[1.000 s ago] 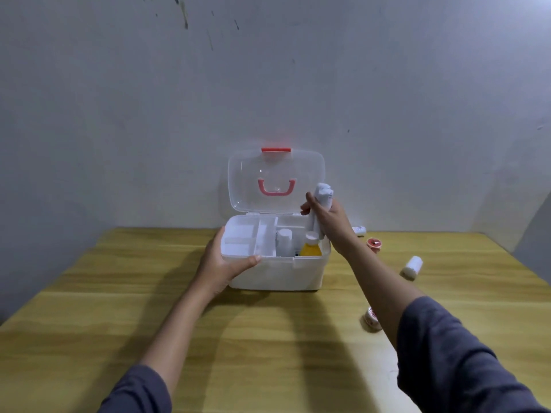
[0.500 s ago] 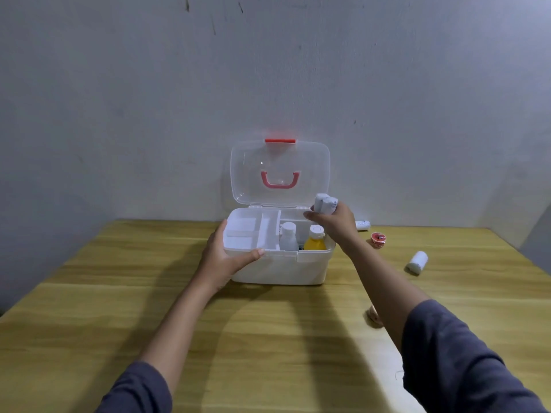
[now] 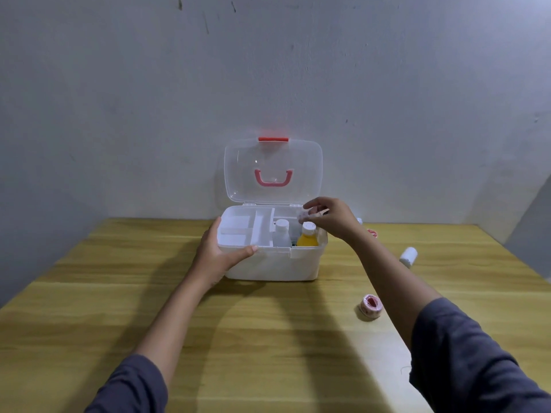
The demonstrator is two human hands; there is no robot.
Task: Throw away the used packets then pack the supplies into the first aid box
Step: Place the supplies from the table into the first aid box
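The head camera looks down on a yellow wood-grain table (image 3: 149, 293) set against a pale grey wall (image 3: 119, 99). Near the far edge of the table stands a white plastic first aid box (image 3: 277, 265) with its clear lid (image 3: 272, 171) raised upright; the lid carries a red clasp (image 3: 273, 139) at its top edge and a pink carrying handle (image 3: 272, 178) on its face. A white divided tray (image 3: 244, 228) fills the left part of the box. In the open right part stand a clear bottle with a white cap (image 3: 281, 232) and, just beside it, an orange bottle with a white cap (image 3: 308, 236).

The left hand (image 3: 217, 257) clasps the front left corner of the box, thumb laid along the front rim and fingers wrapped round the side wall. The right hand (image 3: 332, 217) hovers over the right rear part of the box, its fingertips pinched on a small white roll with reddish marks (image 3: 307, 215), held just above the orange bottle's cap.

On the table to the right of the box lie more supplies: a white roll of tape with a red core (image 3: 370, 305) near the right forearm, a white cylindrical bandage roll (image 3: 408, 256) further right, and a small red-centred item (image 3: 372, 233) just behind the right wrist, too hidden to identify. Dark grey sleeves (image 3: 465, 362) cover both upper forearms.
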